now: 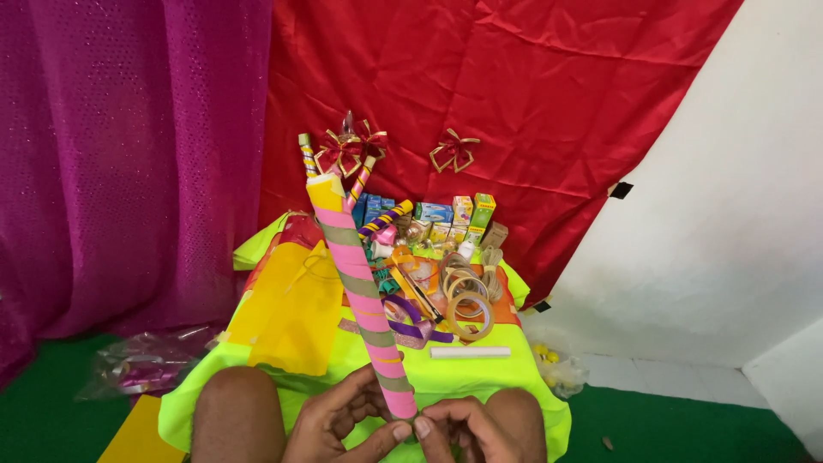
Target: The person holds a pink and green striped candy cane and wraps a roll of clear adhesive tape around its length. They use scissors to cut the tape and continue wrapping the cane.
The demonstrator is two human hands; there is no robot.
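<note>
A pink stick (364, 296) wrapped with green and yellow bands slants upward over the neon-green table (480, 377). The left hand (343, 420) and right hand (467, 429) pinch its lower end; tape rolls (467, 304) lie beyond.

Long paper-wrapped stick (364, 296): pink, spiralled with olive-green bands, thin orange edging, yellow tip. Low cloth-covered counter (480, 377): neon yellow-green, with a plain yellow sheet (291, 317) on its left part. Backdrop drapes: glossy red satin (514, 94); magenta fabric with fine sparkle dots (129, 154). Ribbon bows (453, 152): red edged in gold. Loose satin ribbon (411, 330): purple. Tape rolls (469, 313): translucent tan. Floor (669, 429): green. Wall (737, 206): white.
</note>
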